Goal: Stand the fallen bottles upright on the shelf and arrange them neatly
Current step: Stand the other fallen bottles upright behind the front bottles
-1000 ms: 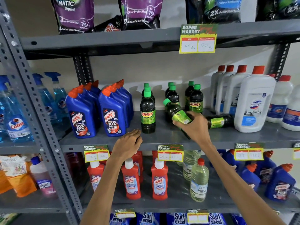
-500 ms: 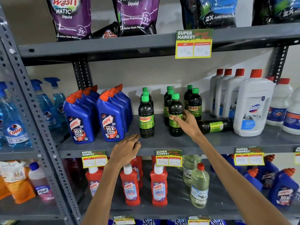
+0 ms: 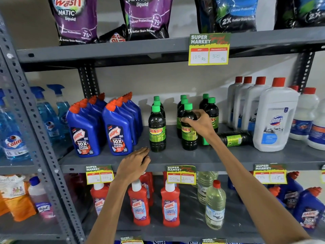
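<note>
Dark Sunny bottles with green caps stand in three short rows on the grey middle shelf. My right hand grips the shoulder of the front bottle of the middle row, which stands upright. The front bottle of the left row stands alone to its left. One Sunny bottle lies on its side behind my right wrist, its green cap toward me, against the white Domex bottle. My left hand rests flat on the shelf's front edge, holding nothing.
Blue Harpic bottles crowd the shelf to the left, white Domex bottles to the right. Price tags hang on the shelf lip. Red Harpic bottles and clear bottles fill the lower shelf; detergent pouches sit above.
My right hand tipped the tilted Sunny bottle upright at the front of the middle row and shifted its grip up to the bottle's shoulder. The left hand stayed on the shelf edge.
</note>
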`<state>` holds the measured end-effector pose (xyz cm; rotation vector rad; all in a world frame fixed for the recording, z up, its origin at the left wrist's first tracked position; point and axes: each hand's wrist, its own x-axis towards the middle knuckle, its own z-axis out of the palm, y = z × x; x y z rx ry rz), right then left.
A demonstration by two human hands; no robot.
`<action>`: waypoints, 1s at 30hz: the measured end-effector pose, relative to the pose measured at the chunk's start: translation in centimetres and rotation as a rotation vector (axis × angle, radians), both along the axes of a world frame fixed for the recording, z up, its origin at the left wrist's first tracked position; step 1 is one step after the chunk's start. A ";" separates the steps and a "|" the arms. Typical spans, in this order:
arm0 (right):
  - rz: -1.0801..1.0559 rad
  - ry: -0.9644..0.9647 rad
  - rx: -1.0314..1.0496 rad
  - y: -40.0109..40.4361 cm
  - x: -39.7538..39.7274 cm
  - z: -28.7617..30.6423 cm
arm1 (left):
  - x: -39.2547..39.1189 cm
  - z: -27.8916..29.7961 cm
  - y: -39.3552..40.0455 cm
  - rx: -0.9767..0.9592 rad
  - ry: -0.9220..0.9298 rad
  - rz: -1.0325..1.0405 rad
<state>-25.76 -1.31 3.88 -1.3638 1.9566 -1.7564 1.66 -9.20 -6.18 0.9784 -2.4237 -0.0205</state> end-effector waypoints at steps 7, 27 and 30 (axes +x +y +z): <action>0.305 -0.276 -0.034 -0.3 -0.9 0.2 | 0.0 0.1 0.2 0.013 -0.005 0.007; 0.422 -0.256 0.033 1.3 -2.6 0.2 | -0.1 0.2 0.5 0.016 -0.002 0.037; 0.213 0.153 0.067 3.3 -4.4 1.0 | -0.2 0.3 0.4 0.018 -0.007 0.042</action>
